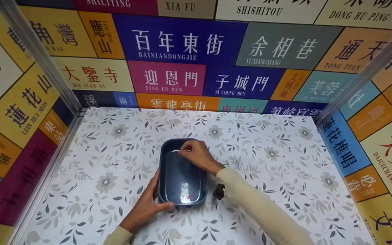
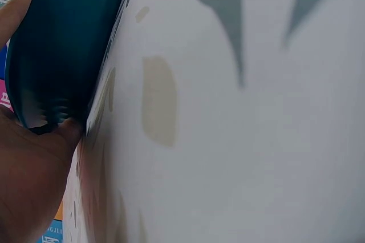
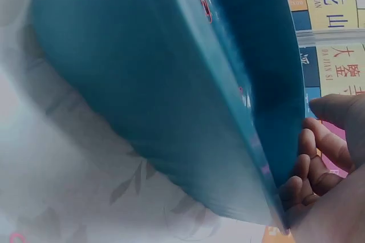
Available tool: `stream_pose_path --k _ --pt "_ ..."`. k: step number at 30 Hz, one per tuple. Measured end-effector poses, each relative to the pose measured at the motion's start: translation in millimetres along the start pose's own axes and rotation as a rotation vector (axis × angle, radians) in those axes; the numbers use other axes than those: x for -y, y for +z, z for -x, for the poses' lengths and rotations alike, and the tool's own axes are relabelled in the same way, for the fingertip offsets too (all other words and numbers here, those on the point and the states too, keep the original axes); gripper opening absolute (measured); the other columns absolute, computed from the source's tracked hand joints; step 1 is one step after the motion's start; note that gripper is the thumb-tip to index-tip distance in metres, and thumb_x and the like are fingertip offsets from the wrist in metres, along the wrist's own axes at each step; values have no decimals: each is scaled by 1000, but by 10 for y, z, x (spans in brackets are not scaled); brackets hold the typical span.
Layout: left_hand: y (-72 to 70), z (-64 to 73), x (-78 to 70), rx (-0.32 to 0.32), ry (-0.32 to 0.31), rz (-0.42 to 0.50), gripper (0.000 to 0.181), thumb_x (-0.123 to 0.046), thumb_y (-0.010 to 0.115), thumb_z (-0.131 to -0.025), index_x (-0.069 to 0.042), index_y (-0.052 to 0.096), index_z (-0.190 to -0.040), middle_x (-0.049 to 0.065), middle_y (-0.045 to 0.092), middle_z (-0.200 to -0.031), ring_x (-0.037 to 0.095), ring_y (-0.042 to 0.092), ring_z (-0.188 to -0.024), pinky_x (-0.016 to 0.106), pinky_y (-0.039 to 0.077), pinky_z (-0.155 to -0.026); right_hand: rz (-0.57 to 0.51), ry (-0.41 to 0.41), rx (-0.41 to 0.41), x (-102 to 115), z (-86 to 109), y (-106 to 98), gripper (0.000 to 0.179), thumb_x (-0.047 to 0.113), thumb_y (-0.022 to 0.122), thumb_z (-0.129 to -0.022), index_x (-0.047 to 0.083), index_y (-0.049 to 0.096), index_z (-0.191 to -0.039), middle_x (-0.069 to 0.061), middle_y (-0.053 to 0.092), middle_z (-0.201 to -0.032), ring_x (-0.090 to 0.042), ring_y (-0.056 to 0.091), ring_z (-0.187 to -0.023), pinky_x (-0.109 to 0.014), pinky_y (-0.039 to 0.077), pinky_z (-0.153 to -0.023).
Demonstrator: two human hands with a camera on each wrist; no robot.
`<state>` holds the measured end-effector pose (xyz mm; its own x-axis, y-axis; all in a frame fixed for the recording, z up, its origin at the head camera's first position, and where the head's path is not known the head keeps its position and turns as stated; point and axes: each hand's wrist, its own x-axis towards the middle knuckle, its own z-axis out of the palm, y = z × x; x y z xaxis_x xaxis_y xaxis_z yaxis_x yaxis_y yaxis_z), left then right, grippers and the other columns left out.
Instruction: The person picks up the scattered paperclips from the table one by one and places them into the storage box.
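Inside the sign-papered booth, on the floral worktop (image 1: 271,190) near its front edge, the blue tray (image 1: 181,177) is lying while the left hand (image 1: 146,206) is gripping its near-left corner and the right hand (image 1: 197,154) is pinching the far rim; both grips should stay steady.

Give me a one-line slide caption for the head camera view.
Left hand grips a dark blue tray; right hand pinches its far rim.

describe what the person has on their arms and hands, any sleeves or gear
Both arms wear long, plain cream sleeves reaching the wrists. The left hand and right hand are bare, with no gloves or rings visible. A small black device sits strapped under the right wrist; nothing similar shows on the left.
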<state>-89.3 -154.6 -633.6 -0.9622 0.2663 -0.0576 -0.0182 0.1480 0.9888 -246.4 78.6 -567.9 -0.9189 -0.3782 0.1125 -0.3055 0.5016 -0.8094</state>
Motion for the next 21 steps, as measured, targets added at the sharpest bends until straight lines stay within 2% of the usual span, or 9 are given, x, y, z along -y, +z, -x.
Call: stream_pose_path --k 6,15,19,21 --pt "-5 2 -8 -3 -14 -16 133 -18 98 -86 -29 5 -179 3 8 -185 25 15 -168 16 27 -123 -46 -38 -78 -37 62 -56 4 10 82 -98 7 83 -100 -3 79 -95 -17 71 -89 -34 59 -86" --pt "3 -1 2 -8 -16 -14 132 -19 98 -86 -27 6 -179 4 9 -185 26 15 -168 18 27 -123 -62 -83 -215 -142 178 -192 12 8 85 -97 0 83 -105 -6 79 -98 -21 70 -92 -34 56 -85" --pt "3 -1 4 -13 -13 -5 133 -18 99 -85 -25 6 -180 3 9 -185 26 15 -168 17 26 -123 -65 -88 -246 -208 228 -260 13 9 85 -97 -1 83 -106 -5 79 -97 -22 68 -89 -38 56 -81" --pt "3 -1 4 -15 -14 6 134 -17 99 -84 -26 6 -180 3 9 -185 25 15 -168 17 26 -123 -64 -85 -250 -250 257 -289 13 9 84 -97 0 83 -106 -4 79 -97 -24 68 -90 -44 56 -82"
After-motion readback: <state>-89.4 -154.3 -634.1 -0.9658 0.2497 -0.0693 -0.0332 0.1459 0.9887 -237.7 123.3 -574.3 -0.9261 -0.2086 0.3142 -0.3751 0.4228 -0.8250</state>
